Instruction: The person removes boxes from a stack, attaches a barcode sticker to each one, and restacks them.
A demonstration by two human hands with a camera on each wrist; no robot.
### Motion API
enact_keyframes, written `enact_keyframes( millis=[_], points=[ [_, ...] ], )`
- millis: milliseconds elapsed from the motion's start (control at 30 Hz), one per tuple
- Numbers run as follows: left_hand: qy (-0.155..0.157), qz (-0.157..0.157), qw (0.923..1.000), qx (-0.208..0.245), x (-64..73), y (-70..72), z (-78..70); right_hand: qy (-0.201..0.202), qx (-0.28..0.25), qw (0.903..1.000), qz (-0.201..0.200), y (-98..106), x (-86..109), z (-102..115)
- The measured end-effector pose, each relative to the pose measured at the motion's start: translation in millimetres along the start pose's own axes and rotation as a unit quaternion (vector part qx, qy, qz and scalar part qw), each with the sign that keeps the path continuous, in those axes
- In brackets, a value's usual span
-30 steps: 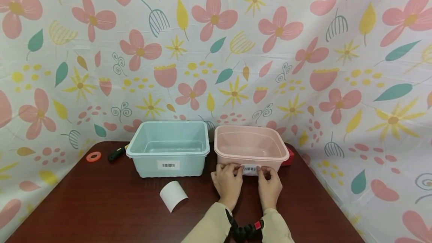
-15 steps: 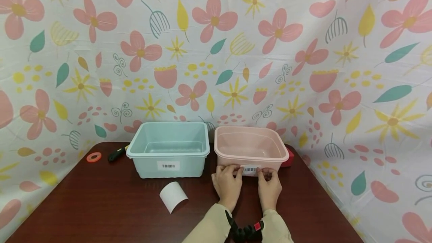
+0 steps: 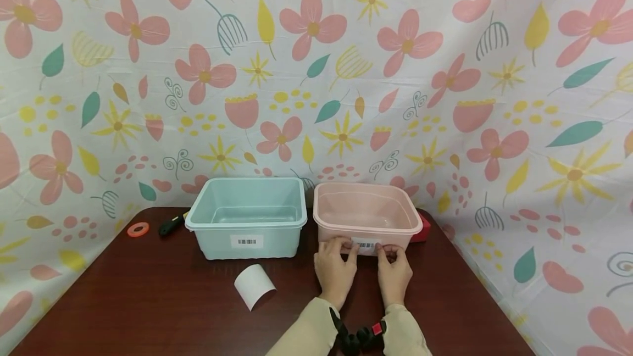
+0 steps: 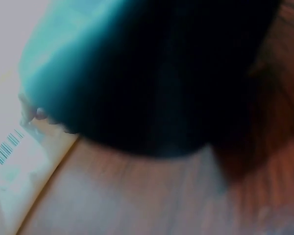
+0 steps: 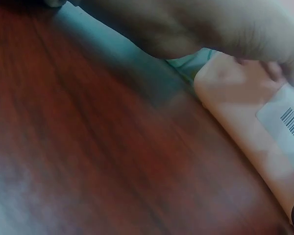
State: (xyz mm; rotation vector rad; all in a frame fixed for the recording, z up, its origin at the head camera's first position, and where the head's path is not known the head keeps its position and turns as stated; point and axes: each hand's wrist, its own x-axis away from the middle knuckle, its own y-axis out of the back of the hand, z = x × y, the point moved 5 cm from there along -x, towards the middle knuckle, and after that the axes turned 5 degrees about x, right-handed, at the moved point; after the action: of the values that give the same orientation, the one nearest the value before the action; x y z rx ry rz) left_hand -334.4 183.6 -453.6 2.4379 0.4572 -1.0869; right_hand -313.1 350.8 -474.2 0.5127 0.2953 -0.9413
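Observation:
A white barcode label [image 3: 366,246] lies against the front wall of the pink bin [image 3: 371,232]. My left hand [image 3: 336,271] pinches the label's left edge with thumb and forefinger. At its right edge, the thumb and forefinger of my right hand [image 3: 394,276] do the same, the other fingers curled. In the right wrist view the label [image 5: 279,120] looks flat on the bin wall, at a slight slant. A dark, blurred shape covers much of the left wrist view, where part of the label [image 4: 10,166] shows at the left.
A light blue bin [image 3: 247,246] with its own barcode label stands left of the pink one. Curled white paper [image 3: 254,285] lies in front. An orange ring [image 3: 138,229] and a dark-handled tool [image 3: 171,226] lie at the left; something red [image 3: 420,229] sits behind the pink bin.
My left hand has shifted slightly to the right along the label, and its thumb has turned a little. The right hand keeps its place, and the bins stay put.

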Motion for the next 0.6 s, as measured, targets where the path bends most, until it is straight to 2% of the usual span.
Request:
enact_keyframes(
  millis=[67,167,600],
  points=[
    [-0.027,0.011,0.9992,0.026,0.2,-1.8,-3.0,0.001,-0.001,1.0,-0.001,0.3,-0.4,0.7],
    [-0.039,0.036,0.9976,0.045,1.1,-4.5,-4.9,0.002,0.0,1.0,-0.001,0.7,-0.5,1.7],
    [0.016,0.062,0.9975,0.029,2.8,-4.7,-1.7,-0.005,0.008,0.9999,-0.007,2.7,1.7,1.3]
  ],
)
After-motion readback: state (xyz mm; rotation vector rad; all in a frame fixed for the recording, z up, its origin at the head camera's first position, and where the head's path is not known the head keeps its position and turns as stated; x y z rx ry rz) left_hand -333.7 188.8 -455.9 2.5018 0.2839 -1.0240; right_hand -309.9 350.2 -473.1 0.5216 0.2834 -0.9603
